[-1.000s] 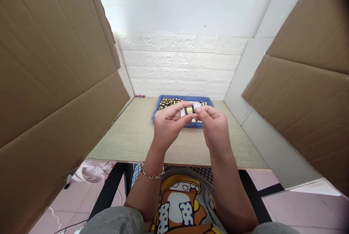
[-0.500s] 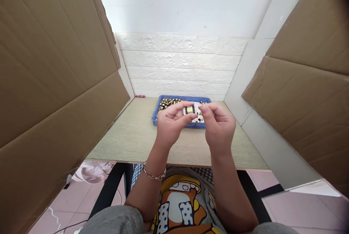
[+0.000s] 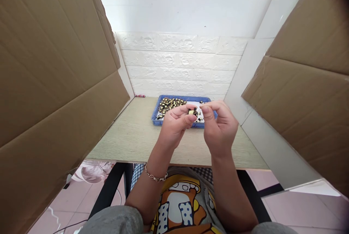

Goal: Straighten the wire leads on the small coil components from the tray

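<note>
Between thumb and fingers, my left hand [image 3: 176, 123] holds a small black and yellow part [image 3: 192, 112], above the front of a blue tray [image 3: 155, 117]. Close by on the right, my right hand [image 3: 219, 125] is closed in a pinch with thumb against forefinger; what it pinches is too small to make out. In the tray, a pile of similar black and yellow parts [image 3: 171, 103] lies on the left. A few more of them rest on a white sheet [image 3: 193, 104] at the right, partly hidden by my hands.
The tray stands on a light wooden table [image 3: 120, 128] before a white brick-patterned wall [image 3: 177, 59]. A small red tube [image 3: 140, 96] lies at the back left. Cardboard panels [image 3: 60, 63] rise on both sides.
The part in my left hand has turned and looks narrower. My left hand has shifted slightly right, showing more of the pile. My right hand has tilted a little, still pinched.
</note>
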The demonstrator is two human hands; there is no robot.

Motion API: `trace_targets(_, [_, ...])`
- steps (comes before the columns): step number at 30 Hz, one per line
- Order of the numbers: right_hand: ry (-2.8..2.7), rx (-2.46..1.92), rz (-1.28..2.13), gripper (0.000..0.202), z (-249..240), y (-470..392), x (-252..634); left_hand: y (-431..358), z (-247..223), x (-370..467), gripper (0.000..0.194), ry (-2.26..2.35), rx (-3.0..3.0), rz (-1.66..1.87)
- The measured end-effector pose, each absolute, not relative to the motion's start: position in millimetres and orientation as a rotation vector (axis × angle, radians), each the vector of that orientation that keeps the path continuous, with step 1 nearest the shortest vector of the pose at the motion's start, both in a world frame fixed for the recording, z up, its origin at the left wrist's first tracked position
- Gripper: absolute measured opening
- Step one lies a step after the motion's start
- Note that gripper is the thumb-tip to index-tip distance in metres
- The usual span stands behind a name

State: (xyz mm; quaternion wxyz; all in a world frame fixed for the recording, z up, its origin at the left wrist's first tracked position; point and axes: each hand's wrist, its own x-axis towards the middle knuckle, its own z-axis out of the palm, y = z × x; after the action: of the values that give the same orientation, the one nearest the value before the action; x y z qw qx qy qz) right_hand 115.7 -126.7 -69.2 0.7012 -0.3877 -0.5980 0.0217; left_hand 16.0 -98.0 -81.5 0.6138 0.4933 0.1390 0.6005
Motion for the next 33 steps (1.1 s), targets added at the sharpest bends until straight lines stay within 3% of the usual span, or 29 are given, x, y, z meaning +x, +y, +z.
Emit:
trace_targets(13, [-1.611, -0.919, -0.023, 0.013, -53, -131, 138, -102, -83, 11, 0.021, 0.135, 0.963, 1.020])
trace_targets(23, [-1.837, -0.737, 0.504, 0.019, -31, -115, 147, -106, -83, 8, 0.021, 0.006, 0.642, 0.892])
trace_targets(33, [-1.879, -0.675, 0.541, 0.019, -23, -111, 147, -110, -81, 6, 0.021, -0.008, 0.531, 0.829])
